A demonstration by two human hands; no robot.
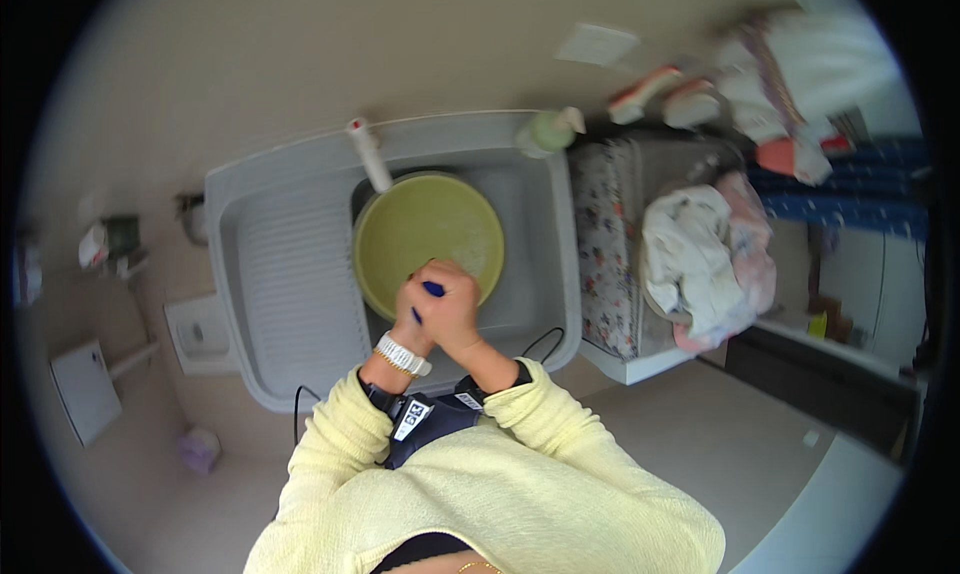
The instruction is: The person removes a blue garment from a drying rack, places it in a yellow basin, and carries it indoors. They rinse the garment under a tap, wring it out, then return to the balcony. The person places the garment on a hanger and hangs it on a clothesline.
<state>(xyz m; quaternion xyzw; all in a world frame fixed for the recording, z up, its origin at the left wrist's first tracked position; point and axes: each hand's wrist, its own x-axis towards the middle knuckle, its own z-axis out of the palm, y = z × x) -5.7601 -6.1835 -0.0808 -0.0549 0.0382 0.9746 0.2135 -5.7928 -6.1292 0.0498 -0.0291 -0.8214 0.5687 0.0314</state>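
My left hand (pixel 411 304), with a white watch and a gold bracelet at its wrist, is clasped together with my right hand (pixel 454 300). Between them they grip a small dark blue item (pixel 433 289), probably cloth. Only bits of it show between the fingers, and the rest is hidden. Both hands are over the near rim of a yellow-green round basin (pixel 409 229). Whitish spots, perhaps suds, show on the right side inside the basin. The basin stands in the bowl of a grey laundry sink (pixel 536 274).
A ribbed washboard (pixel 292 274) forms the sink's left side. The white faucet (pixel 371 157) reaches over the basin's far rim. On the far right corner stands a green pump bottle (pixel 546 132). Farther right, white and pink clothes (pixel 694 251) lie heaped on a covered appliance (pixel 607 259).
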